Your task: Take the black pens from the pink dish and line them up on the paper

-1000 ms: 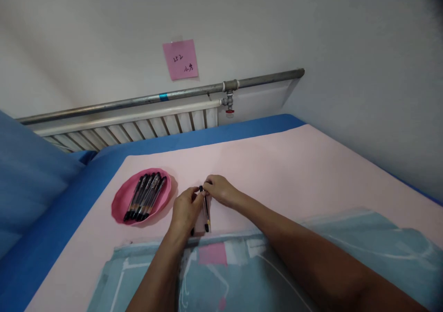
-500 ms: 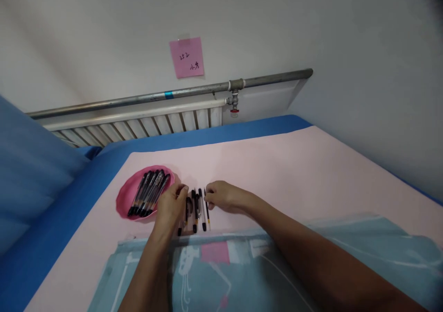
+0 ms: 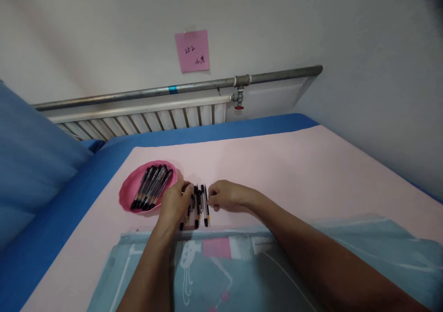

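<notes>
Several black pens (image 3: 200,206) lie side by side on the pink sheet (image 3: 294,169) in front of me. My left hand (image 3: 176,204) rests at their left, fingers curled, pinching the top of the leftmost pen. My right hand (image 3: 226,195) sits at their right with its fingertips curled against the outer pen's top end. A pink dish (image 3: 128,196) to the left holds several more black pens (image 3: 152,186).
A light blue patterned cloth (image 3: 311,266) covers the near part of the surface. Blue bedding (image 3: 51,219) borders the pink sheet at left and back. A radiator (image 3: 138,120) and metal pipe (image 3: 277,75) run along the wall, under a pink sticky note (image 3: 192,51).
A second ago both hands met over one pen; they have since parted, uncovering a row of pens. The view has shifted slightly left.
</notes>
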Demonstrator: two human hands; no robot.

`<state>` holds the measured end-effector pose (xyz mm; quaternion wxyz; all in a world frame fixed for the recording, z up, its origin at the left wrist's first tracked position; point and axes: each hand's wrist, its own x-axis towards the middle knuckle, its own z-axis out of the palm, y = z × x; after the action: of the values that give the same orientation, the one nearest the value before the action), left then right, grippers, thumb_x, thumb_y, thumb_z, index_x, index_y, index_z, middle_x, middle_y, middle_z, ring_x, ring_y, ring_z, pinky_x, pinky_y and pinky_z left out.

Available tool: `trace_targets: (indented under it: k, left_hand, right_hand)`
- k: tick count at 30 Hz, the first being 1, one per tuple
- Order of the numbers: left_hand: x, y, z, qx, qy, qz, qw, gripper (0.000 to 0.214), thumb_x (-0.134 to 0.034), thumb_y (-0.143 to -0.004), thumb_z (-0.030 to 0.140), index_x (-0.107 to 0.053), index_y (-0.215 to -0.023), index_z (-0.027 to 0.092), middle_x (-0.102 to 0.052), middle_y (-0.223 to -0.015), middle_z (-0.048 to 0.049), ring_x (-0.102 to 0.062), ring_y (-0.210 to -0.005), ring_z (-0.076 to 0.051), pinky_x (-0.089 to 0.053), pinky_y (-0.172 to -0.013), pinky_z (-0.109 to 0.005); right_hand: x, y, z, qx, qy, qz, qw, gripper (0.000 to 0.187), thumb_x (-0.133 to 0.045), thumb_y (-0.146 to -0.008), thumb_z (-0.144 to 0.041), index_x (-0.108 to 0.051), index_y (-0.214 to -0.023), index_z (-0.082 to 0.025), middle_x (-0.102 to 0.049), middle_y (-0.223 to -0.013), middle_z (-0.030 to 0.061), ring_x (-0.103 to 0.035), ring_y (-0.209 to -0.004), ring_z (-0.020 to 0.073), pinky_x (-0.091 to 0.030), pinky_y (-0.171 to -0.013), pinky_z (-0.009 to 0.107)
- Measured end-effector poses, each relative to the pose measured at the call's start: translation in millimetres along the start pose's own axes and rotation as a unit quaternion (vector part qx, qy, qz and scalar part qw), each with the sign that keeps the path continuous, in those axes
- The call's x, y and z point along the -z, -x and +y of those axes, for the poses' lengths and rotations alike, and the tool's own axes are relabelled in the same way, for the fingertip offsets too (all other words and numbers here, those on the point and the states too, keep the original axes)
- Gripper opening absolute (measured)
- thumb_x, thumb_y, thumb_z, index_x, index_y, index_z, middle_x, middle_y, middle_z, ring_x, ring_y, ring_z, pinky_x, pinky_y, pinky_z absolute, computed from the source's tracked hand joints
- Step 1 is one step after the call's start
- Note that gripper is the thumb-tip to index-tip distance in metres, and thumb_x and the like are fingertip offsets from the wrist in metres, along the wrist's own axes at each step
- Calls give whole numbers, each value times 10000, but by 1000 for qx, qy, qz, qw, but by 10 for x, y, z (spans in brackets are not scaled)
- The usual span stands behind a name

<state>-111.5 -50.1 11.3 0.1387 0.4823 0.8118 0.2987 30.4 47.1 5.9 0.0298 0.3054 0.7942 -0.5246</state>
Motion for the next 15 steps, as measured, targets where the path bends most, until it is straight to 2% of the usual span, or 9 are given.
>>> trace_targets:
  k: [4, 8, 11, 15]
  left_hand:
    - [-8, 1, -2, -8, -7, -14, 1000, 299, -435, -794, 331, -671, -865, 161, -688, -789, -57, -594, -717, -171, -386, -646, -251]
    - [-19, 4, -7, -7, -9, -21, 1000, 288, -443, -795, 331, -671, -851, 165, -688, -775, -51, -590, -704, -164, -379, -635, -245]
    - [-23, 7, -11, -5, -10, -29, 1000, 279, -447, -794, 333, -670, -841, 171, -686, -754, -47, -588, -686, -162, -373, -616, -243]
    - [-19, 9, -9, 0, -14, -39, 999, 268, -450, -796, 327, -664, -842, 172, -685, -751, -49, -590, -695, -164, -374, -619, -242]
  right_hand:
    - [-14, 73, -55, -18, 50, -93, 994, 58, -571, -572, -128, -559, -522, -156, -552, -461, -28, -524, -477, 110, -351, -438, 188]
    - [-63, 118, -131, -22, 59, -138, 988, 67, -610, -567, -162, -565, -519, -157, -517, -429, -42, -487, -432, 99, -350, -425, 195]
    - [-45, 119, -145, -11, 80, -130, 988, 98, -587, -625, -225, -576, -557, -154, -530, -467, -28, -492, -452, 99, -357, -433, 195]
    - [26, 113, -125, 16, 92, -59, 994, 87, -548, -658, -221, -563, -609, -151, -535, -528, -21, -479, -457, 81, -355, -426, 181]
